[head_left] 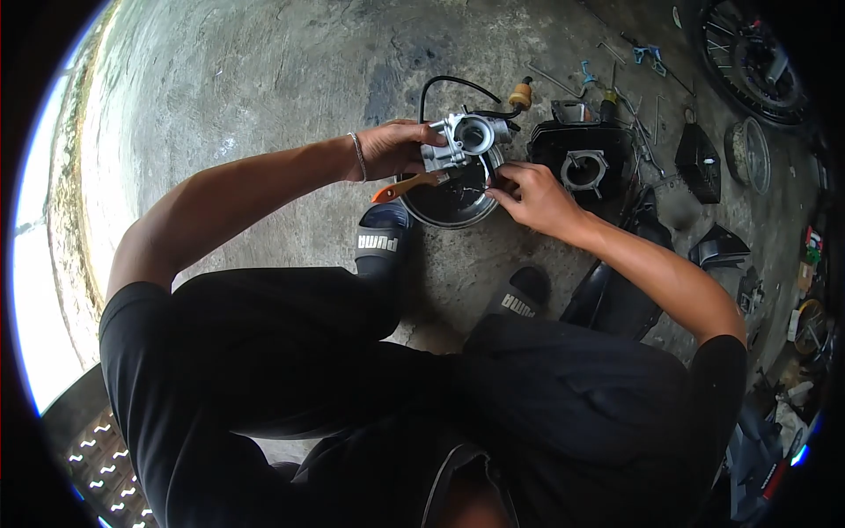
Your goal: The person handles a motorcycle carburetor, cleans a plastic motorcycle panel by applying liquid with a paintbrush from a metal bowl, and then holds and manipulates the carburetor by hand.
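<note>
My left hand [396, 150] is closed round the left side of a silver carburetor [462, 141], held above a dark round bowl [444, 216]. A black hose [453, 79] curves up from the carburetor, and a yellowish filter [522, 94] is at its upper right. Just below and right of the carburetor, my right hand [525, 192] has its thumb and fingertips pinched together by the bowl's right rim; what they hold, if anything, is too small to tell. An orange-handled brush [405, 187] lies across the bowl's left rim, below my left hand.
Right of the bowl is a black engine part [583, 163] with a metal flange. Beyond it lie scattered tools [647, 57], a black ribbed box [697, 163], a round clear-rimmed container [748, 157] and a spoked wheel [753, 57]. Two sandaled feet [383, 242] flank the bowl's near side.
</note>
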Action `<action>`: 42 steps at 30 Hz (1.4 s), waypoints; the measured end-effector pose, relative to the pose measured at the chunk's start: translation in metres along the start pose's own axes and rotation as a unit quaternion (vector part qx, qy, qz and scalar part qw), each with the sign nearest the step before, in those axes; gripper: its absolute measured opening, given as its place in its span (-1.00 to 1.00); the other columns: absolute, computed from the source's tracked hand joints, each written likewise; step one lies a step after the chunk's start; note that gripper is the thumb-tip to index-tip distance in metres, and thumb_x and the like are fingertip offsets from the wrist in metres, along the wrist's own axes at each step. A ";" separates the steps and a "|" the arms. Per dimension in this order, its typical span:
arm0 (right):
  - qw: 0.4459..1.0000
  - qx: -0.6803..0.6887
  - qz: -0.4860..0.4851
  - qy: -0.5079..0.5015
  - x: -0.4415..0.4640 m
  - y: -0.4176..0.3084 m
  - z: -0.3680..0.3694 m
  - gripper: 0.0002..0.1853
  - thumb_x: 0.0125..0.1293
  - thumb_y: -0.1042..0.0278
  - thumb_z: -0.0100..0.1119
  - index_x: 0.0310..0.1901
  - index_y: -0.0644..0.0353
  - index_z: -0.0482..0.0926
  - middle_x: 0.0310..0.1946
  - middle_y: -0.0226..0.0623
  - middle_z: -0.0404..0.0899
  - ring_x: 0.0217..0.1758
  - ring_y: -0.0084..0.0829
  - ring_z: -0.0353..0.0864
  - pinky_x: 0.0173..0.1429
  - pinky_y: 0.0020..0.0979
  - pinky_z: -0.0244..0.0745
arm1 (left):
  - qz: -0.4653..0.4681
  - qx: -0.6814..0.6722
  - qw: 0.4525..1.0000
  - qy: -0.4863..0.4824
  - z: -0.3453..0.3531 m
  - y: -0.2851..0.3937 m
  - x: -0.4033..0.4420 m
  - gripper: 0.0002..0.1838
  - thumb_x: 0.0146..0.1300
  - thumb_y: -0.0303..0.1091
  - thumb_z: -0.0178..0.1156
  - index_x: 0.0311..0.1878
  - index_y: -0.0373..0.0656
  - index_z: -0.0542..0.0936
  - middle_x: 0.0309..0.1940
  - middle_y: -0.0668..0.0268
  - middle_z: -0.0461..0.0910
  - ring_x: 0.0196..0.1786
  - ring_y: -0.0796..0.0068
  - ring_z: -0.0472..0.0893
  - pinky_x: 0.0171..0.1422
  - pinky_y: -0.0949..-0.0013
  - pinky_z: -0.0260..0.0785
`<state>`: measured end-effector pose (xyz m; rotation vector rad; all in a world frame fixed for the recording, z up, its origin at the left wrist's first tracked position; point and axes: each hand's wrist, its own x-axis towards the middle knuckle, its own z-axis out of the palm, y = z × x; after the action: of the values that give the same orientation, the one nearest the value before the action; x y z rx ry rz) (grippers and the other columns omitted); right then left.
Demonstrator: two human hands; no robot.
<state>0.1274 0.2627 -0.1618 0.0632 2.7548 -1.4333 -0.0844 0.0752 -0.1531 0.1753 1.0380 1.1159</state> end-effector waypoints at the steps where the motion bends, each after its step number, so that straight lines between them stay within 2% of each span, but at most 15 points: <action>1: 1.000 0.000 0.000 0.000 0.000 0.000 0.000 -0.89 0.17 0.55 0.27 -0.31 0.43 0.60 -0.45 -0.19 0.61 -0.54 -0.39 0.47 -0.37 -0.40 0.44 | 0.000 0.000 1.000 0.000 0.000 0.000 0.000 -0.64 0.22 -0.27 0.31 0.01 -0.19 0.49 -0.07 0.25 0.55 -0.01 0.49 0.56 0.18 0.36 0.39; 6: 1.000 0.016 0.013 -0.011 0.000 -0.001 0.002 -0.88 0.16 0.53 0.29 -0.31 0.41 0.61 -0.45 -0.22 0.61 -0.53 -0.43 0.48 -0.36 -0.43 0.46 | -0.001 -0.005 1.000 -0.004 0.003 0.001 0.000 -0.65 0.22 -0.27 0.30 0.00 -0.19 0.50 -0.08 0.25 0.56 -0.01 0.49 0.55 0.18 0.36 0.39; 10: 0.997 0.058 0.044 -0.038 0.000 -0.006 0.002 -0.88 0.11 0.55 0.27 -0.33 0.42 0.59 -0.43 -0.15 0.63 -0.50 -0.32 0.54 -0.33 -0.32 0.45 | -0.001 -0.007 1.000 0.002 0.003 0.001 0.000 -0.65 0.22 -0.27 0.30 0.01 -0.20 0.51 -0.06 0.25 0.56 0.01 0.49 0.55 0.19 0.36 0.39; 20: 1.000 -0.008 -0.004 -0.013 -0.002 0.004 0.006 -0.90 0.10 0.51 0.21 -0.42 0.38 0.54 -0.48 -0.18 0.59 -0.54 -0.28 0.48 -0.36 -0.29 0.43 | -0.010 -0.004 1.000 -0.004 -0.004 -0.003 0.005 -0.61 0.22 -0.25 0.30 0.05 -0.22 0.49 0.00 0.22 0.55 0.07 0.42 0.55 0.32 0.28 0.36; 26: 1.000 0.013 0.004 -0.021 -0.003 0.003 0.008 -0.89 0.12 0.50 0.20 -0.43 0.38 0.53 -0.52 -0.18 0.58 -0.56 -0.25 0.46 -0.38 -0.26 0.42 | -0.010 0.007 1.000 0.002 -0.003 -0.002 0.005 -0.60 0.22 -0.24 0.29 0.05 -0.22 0.49 0.00 0.20 0.55 0.09 0.39 0.54 0.39 0.25 0.33; 31: 0.999 0.020 0.026 -0.036 -0.002 0.005 0.007 -0.90 0.12 0.50 0.21 -0.41 0.37 0.54 -0.53 -0.20 0.58 -0.57 -0.30 0.46 -0.38 -0.30 0.42 | -0.005 0.013 1.000 0.004 0.002 0.000 0.003 -0.60 0.22 -0.23 0.29 0.05 -0.22 0.50 0.02 0.20 0.55 0.10 0.40 0.53 0.36 0.27 0.33; 35: 0.995 0.070 0.062 -0.034 0.000 0.008 0.007 -0.88 0.13 0.53 0.23 -0.32 0.40 0.58 -0.55 -0.26 0.57 -0.56 -0.49 0.44 -0.41 -0.45 0.39 | 0.012 -0.014 0.999 0.038 0.011 0.001 0.002 -0.69 0.19 -0.29 0.30 -0.07 -0.25 0.56 -0.14 0.23 0.64 -0.14 0.51 0.63 -0.01 0.50 0.54; 42: 0.988 0.101 0.107 -0.038 0.002 0.004 0.007 -0.88 0.18 0.53 0.22 -0.26 0.37 0.59 -0.54 -0.30 0.58 -0.51 -0.56 0.51 -0.37 -0.52 0.43 | 0.014 -0.018 0.999 0.029 0.002 -0.001 0.011 -0.68 0.17 -0.28 0.32 -0.06 -0.23 0.58 -0.12 0.24 0.64 -0.09 0.50 0.61 0.02 0.50 0.52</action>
<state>0.1252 0.2594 -0.1688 0.2928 2.4460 -1.6112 -0.0817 0.0845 -0.1596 0.1308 1.0689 1.1700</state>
